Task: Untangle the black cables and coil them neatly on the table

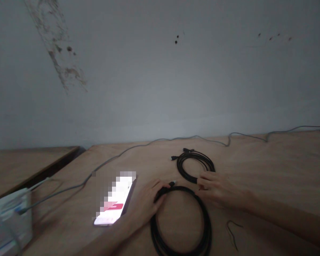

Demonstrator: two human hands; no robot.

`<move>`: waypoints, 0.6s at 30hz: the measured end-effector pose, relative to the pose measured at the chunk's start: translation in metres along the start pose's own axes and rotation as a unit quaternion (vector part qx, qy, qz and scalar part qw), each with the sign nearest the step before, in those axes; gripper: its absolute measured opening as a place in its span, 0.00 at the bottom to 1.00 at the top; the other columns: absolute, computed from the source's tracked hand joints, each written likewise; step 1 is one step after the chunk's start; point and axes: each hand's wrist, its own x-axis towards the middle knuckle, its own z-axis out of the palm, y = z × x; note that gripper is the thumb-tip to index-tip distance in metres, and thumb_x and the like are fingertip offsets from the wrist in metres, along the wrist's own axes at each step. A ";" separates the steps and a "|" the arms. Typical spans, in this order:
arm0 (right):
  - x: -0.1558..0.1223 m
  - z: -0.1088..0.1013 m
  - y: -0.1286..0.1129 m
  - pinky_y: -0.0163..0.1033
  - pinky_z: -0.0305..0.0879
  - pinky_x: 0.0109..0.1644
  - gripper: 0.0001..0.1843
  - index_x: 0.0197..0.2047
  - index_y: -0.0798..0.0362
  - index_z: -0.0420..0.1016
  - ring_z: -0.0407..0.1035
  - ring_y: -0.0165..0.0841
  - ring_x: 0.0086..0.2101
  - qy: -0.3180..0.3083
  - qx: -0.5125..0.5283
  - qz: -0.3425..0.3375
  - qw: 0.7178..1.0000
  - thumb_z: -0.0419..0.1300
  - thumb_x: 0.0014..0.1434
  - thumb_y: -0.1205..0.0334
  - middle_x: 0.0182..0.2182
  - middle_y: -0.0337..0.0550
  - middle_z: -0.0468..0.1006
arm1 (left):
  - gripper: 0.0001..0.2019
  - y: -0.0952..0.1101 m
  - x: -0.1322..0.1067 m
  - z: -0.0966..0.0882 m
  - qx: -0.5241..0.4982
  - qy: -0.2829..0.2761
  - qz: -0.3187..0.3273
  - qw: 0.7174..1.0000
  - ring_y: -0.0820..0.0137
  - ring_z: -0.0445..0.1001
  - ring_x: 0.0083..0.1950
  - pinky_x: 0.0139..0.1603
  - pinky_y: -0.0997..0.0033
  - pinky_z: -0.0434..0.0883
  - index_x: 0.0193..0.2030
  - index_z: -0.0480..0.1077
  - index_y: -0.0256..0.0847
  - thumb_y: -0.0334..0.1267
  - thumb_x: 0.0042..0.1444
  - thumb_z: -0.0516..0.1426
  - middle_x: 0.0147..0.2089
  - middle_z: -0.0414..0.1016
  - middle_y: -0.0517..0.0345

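Observation:
Two coiled black cables lie on a wooden table point(269, 167). The larger coil point(181, 220) is nearest me; my left hand point(146, 201) is closed on its upper left part, by a connector end. A smaller coil point(194, 165) lies just beyond it. My right hand point(216, 188) rests at the smaller coil's near edge with fingers curled on the cable there.
A lit phone point(114, 202) lies face up left of my left hand. A thin grey wire point(138, 146) runs along the table's far edge by the wall. A white box point(8, 220) sits bottom left. A short black twist tie point(233, 229) lies at right.

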 end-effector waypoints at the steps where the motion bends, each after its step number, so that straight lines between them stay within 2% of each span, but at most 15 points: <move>1: -0.001 0.003 0.000 0.43 0.66 0.44 0.11 0.47 0.51 0.81 0.68 0.39 0.41 0.008 -0.005 0.011 1.000 0.57 0.69 0.67 0.40 0.48 0.78 | 0.15 0.001 0.000 0.000 0.000 0.000 0.000 1.000 0.62 0.75 0.57 0.61 0.59 0.70 0.56 0.73 0.50 0.31 0.65 0.58 0.55 0.78 0.58; 4: -0.003 0.012 0.000 0.43 0.66 0.43 0.13 0.54 0.49 0.79 0.68 0.40 0.41 0.013 0.016 0.075 0.997 0.57 0.69 0.62 0.40 0.48 0.77 | 0.15 0.002 0.000 -0.001 0.001 -0.001 0.003 1.000 0.62 0.75 0.58 0.62 0.58 0.70 0.56 0.73 0.50 0.31 0.65 0.57 0.56 0.78 0.58; 8: -0.002 0.016 -0.003 0.43 0.66 0.45 0.10 0.47 0.47 0.81 0.70 0.38 0.42 0.006 0.087 0.157 0.984 0.57 0.70 0.60 0.40 0.46 0.76 | 0.14 0.002 0.000 -0.001 0.007 -0.001 0.005 1.000 0.61 0.75 0.57 0.60 0.59 0.71 0.55 0.73 0.49 0.32 0.65 0.58 0.55 0.78 0.57; 13: -0.004 0.020 -0.004 0.42 0.65 0.44 0.09 0.46 0.45 0.82 0.71 0.37 0.40 0.000 0.129 0.199 0.971 0.59 0.68 0.61 0.40 0.44 0.76 | 0.14 0.001 -0.001 -0.001 0.010 -0.001 0.001 1.000 0.62 0.75 0.57 0.61 0.58 0.70 0.56 0.73 0.50 0.31 0.65 0.58 0.56 0.78 0.58; 18: -0.004 0.024 -0.003 0.41 0.66 0.43 0.08 0.43 0.48 0.81 0.72 0.37 0.40 -0.017 0.152 0.208 0.966 0.59 0.66 0.65 0.40 0.43 0.76 | 0.13 0.000 -0.001 -0.001 0.009 -0.001 0.004 1.000 0.61 0.75 0.57 0.61 0.58 0.71 0.56 0.73 0.50 0.33 0.66 0.57 0.56 0.78 0.58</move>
